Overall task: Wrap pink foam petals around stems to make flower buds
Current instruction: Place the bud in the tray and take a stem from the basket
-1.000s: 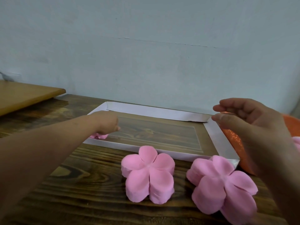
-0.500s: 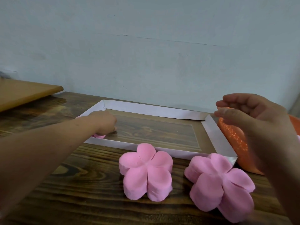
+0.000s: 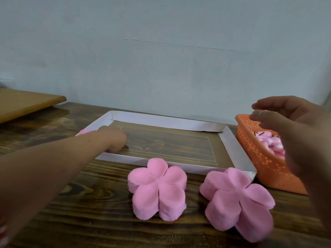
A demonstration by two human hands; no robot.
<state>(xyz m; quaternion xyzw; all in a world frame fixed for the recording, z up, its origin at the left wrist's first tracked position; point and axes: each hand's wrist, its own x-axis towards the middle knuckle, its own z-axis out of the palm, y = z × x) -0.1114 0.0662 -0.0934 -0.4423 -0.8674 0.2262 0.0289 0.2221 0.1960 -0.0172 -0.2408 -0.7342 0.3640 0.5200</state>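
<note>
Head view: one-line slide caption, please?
Left hand reaches into white-rimmed tray; right hand hovers over orange basket, two pink petal stacks in front.

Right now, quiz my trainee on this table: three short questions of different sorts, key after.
1. True or false: the basket holds pink pieces.
2. How many petal stacks sit in front of the tray?
3. Which hand reaches into the tray: A left, B right?

Key: 1 true. 2 two; the second is nearer the basket. 3 A.
</note>
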